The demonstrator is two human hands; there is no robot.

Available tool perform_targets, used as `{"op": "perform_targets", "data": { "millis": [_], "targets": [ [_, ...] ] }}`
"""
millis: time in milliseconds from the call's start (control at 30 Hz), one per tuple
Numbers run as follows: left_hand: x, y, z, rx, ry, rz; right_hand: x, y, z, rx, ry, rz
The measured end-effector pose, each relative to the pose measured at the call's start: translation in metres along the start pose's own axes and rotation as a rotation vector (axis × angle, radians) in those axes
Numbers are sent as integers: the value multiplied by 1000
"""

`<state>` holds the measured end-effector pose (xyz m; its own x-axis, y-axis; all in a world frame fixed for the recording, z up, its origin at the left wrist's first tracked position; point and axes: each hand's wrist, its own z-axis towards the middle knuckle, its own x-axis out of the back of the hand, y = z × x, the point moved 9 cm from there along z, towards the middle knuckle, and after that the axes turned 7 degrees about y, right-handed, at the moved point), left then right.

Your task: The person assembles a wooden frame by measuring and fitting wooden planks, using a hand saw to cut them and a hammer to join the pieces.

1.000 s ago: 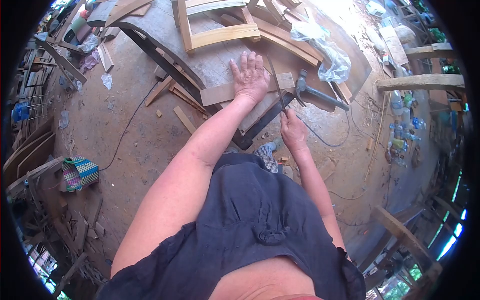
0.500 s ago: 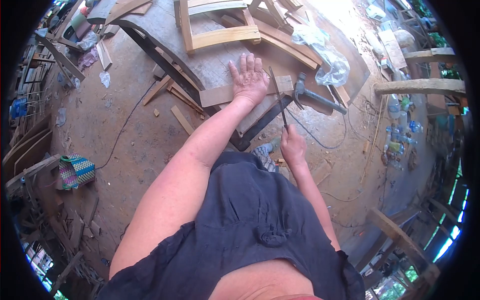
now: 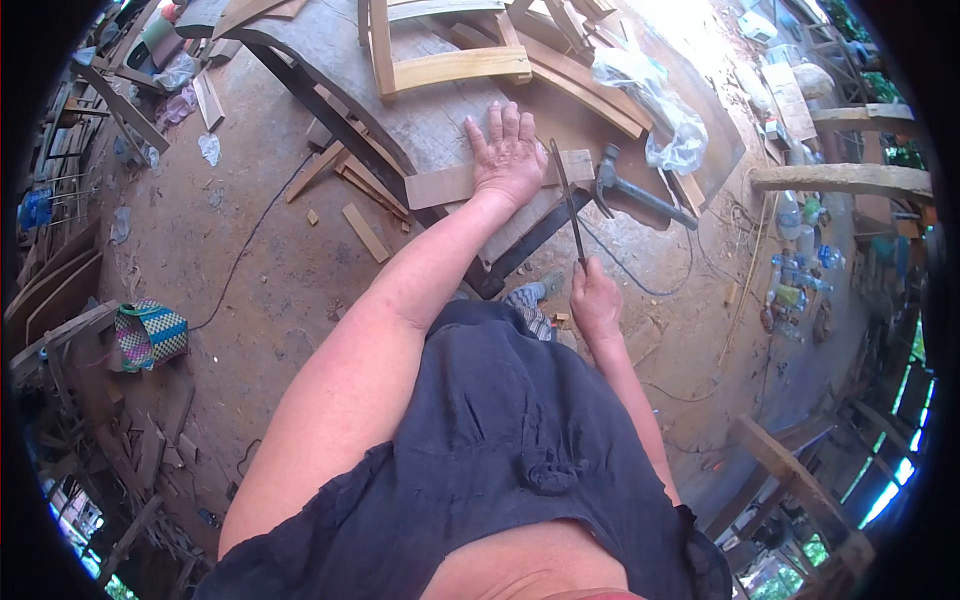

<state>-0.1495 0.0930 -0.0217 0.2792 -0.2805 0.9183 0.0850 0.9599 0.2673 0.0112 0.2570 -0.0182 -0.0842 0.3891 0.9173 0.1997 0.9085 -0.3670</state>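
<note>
My left hand (image 3: pixel 508 158) lies flat with spread fingers on a short wooden board (image 3: pixel 440 188) at the near end of the workbench (image 3: pixel 425 120). In my right hand (image 3: pixel 597 300) is the handle of a saw, its fingers closed around it. The thin dark saw blade (image 3: pixel 571 205), seen almost edge-on, points away from me and crosses the board near its right end, just right of my left hand. A claw hammer (image 3: pixel 645 195) rests on the bench to the right of the blade. Whether the teeth are in the wood cannot be made out.
A wooden frame (image 3: pixel 460 68) stands farther back on the bench, beside long wood strips (image 3: pixel 585 95) and a clear plastic bag (image 3: pixel 680 135). Offcuts (image 3: pixel 365 232) and a cord (image 3: pixel 245 245) lie on the floor. A woven basket (image 3: pixel 150 335) is at left, plastic bottles (image 3: pixel 790 275) at right.
My right hand and the saw have come slightly back toward me. The left hand stays flat on the board, and the whole view has shifted a little.
</note>
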Motion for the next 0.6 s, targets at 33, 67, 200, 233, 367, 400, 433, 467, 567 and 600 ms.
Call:
{"op": "perform_targets", "data": {
  "millis": [33, 67, 200, 233, 367, 400, 433, 467, 567, 600],
  "targets": [
    [0, 0, -2, -4, -9, -2, -2, 0, 1, 1, -12, -16],
    [1, 0, -2, -8, -7, 3, -1, 0, 4, 3, -17, -33],
    [2, 2, -1, -22, 13, 7, 6, -20, 13, 52, 22, -5],
    [1, 2, -1, -25, 17, 10, 15, -27, 16, 61, 50, 65],
    [-3, -2, 0, 2, -9, -10, 44, -39, 28, 59, 87, 165],
    [-2, -1, 0, 2, -8, -14, 45, -40, 31, 73, 91, 173],
    [-2, 0, 0, 1, -7, -14, 43, -38, 33, 73, 93, 173],
    [-1, 0, 0, 5, -1, -20, 37, -35, 36, 67, 87, 134],
    [0, -2, 1, 18, 10, -21, 20, -30, 42, 71, 70, 94],
    [0, -2, 1, 16, 14, -22, 16, -28, 43, 70, 66, 91]
  ]
}}
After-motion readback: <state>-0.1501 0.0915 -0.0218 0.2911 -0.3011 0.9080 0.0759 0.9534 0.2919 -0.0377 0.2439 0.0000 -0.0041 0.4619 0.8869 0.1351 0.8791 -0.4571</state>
